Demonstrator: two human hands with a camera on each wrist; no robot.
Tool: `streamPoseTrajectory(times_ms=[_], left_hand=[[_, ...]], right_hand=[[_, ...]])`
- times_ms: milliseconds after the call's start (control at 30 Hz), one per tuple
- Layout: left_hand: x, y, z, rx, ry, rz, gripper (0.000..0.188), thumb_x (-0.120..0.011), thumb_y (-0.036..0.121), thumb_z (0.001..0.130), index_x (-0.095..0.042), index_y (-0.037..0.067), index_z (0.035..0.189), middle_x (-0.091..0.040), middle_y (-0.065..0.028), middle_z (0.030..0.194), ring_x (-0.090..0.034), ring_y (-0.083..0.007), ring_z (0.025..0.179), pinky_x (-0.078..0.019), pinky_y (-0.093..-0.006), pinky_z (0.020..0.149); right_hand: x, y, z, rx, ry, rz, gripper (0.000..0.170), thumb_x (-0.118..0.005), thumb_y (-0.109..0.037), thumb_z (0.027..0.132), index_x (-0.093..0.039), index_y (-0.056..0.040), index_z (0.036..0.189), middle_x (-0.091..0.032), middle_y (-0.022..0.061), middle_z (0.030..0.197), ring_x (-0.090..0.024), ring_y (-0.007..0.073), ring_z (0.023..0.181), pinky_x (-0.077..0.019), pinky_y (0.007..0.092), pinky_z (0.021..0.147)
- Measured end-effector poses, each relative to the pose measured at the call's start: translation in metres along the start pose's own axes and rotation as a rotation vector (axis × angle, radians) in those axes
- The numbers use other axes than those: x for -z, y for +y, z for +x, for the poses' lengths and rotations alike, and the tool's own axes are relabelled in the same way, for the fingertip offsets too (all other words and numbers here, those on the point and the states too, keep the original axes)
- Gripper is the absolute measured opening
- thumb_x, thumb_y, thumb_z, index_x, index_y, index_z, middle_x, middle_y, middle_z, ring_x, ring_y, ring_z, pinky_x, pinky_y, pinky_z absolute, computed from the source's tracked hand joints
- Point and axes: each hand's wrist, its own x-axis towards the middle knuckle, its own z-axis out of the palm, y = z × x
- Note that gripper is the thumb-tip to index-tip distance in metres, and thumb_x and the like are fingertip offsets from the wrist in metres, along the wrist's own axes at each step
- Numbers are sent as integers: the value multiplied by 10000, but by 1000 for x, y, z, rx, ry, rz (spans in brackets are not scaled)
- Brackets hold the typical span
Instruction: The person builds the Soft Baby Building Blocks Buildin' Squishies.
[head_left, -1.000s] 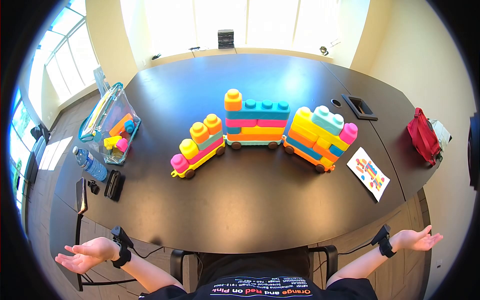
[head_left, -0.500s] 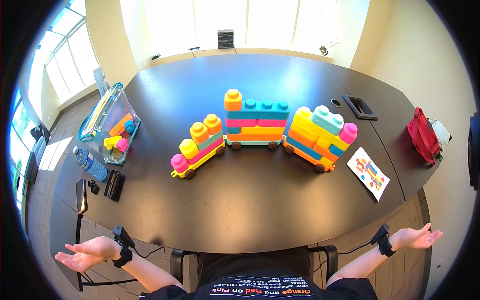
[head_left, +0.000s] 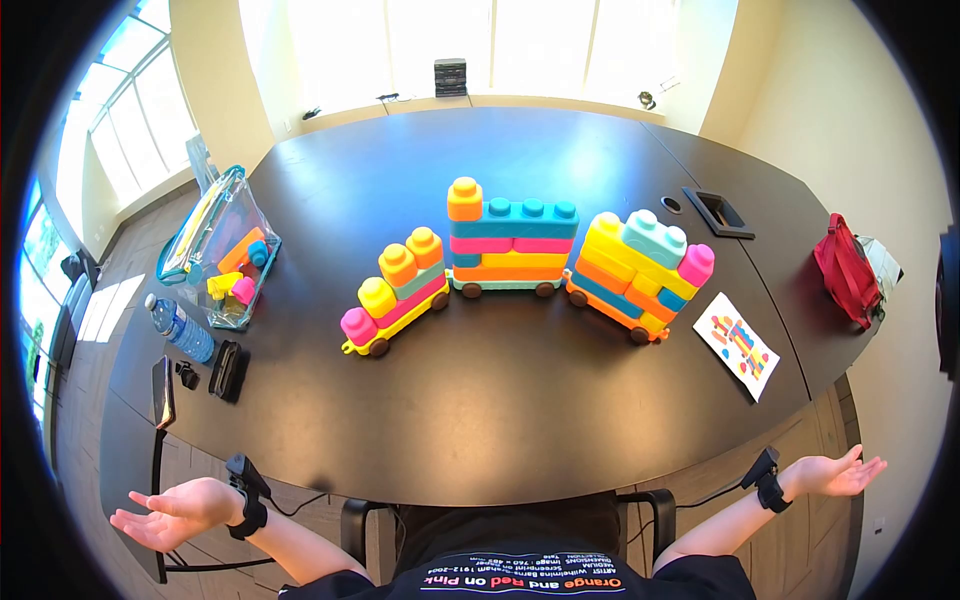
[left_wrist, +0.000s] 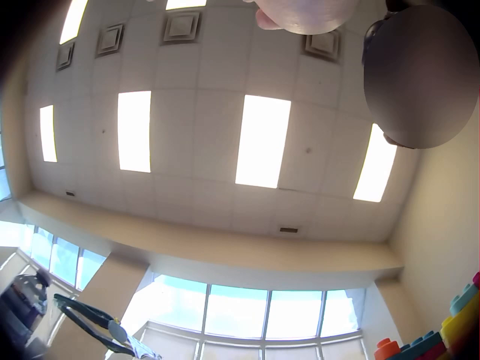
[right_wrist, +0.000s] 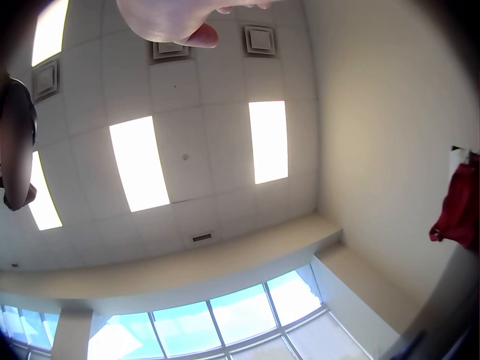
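My left hand [head_left: 180, 512] is held out past the table's front left edge, palm up, fingers loosely extended and holding nothing. On the other side my right hand [head_left: 836, 473] is held out the same way, palm up and bare. Both are apart from a three-part toy train of big blocks on the table: a stepped yellow wagon [head_left: 398, 303] at left, a taller teal-based wagon [head_left: 513, 262] in the middle, and a yellow and orange wagon [head_left: 628, 290] at right. In the wrist views, only part of the left hand [left_wrist: 307, 11] and right hand [right_wrist: 169, 19] shows against the ceiling.
A clear zip bag [head_left: 235, 215] with loose blocks stands at the table's left. Near it are a water bottle [head_left: 180, 330], a phone [head_left: 164, 392] and a black case [head_left: 229, 371]. A picture card [head_left: 737, 348] and a red bag [head_left: 846, 275] lie at right.
The left hand has turned very slightly at the wrist. The right hand, the train and the other things stay where they were.
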Motion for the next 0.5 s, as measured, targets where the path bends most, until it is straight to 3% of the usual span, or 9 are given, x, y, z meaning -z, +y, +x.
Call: streamPoseTrajectory(times_ms=[100, 167, 267, 333, 400, 467, 500], left_hand=[[0, 3, 2, -9, 23, -39, 466, -616, 64, 1033, -423, 23, 1455, -482, -217, 1540, -456, -366, 1469, -453, -496, 1153], [-2, 5, 1, 6, 5, 21, 456, -610, 167, 1060, -430, 52, 1463, -470, -194, 1583, -461, -365, 1472, -454, -555, 1142], [-10, 11, 2, 66, -1, -88, 413, -589, 160, 1066, -469, 21, 1435, -526, -209, 1530, -525, -359, 1418, -493, -528, 1116], [1, -12, 5, 210, -337, -120, 398, -563, 168, 1079, -503, -7, 1432, -585, -223, 1463, -590, -347, 1348, -528, -464, 1085], [-18, -42, -16, 553, -508, -181, 445, -572, 236, 1086, -521, -16, 1449, -619, -224, 1421, -625, -323, 1303, -545, -396, 1057], [-38, -99, -42, 777, -938, -98, 571, -620, 308, 1065, -477, -32, 1501, -598, -241, 1454, -604, -339, 1328, -514, -399, 1091], [-44, -131, -66, 546, -1183, 56, 650, -660, 353, 1036, -460, -32, 1519, -590, -257, 1457, -586, -365, 1349, -493, -424, 1114]], right_hand=[[-1, -3, 1, 11, -6, 7, 506, -715, -23, 952, -497, 104, 1391, -499, 231, 1587, -458, 341, 1501, -297, 483, 1278], [0, 1, 1, 20, -14, 8, 502, -717, -33, 957, -499, 105, 1388, -501, 231, 1585, -464, 339, 1496, -314, 478, 1268], [1, 0, 0, 50, -26, -16, 493, -722, -56, 969, -504, 106, 1382, -515, 231, 1572, -484, 337, 1478, -351, 466, 1245], [1, 0, 2, 69, -36, -31, 490, -724, -70, 976, -509, 107, 1379, -527, 232, 1561, -500, 336, 1464, -370, 458, 1231], [8, 2, 5, 35, -21, -82, 485, -730, -87, 983, -518, 111, 1371, -549, 234, 1541, -530, 333, 1436, -396, 441, 1207], [5, 1, 7, 56, -32, -48, 446, -705, -97, 997, -537, 116, 1351, -581, 243, 1505, -549, 331, 1418, -407, 432, 1197], [4, -2, 9, 64, -79, -75, 425, -686, -76, 998, -540, 121, 1346, -593, 254, 1484, -554, 339, 1410, -419, 440, 1180]])
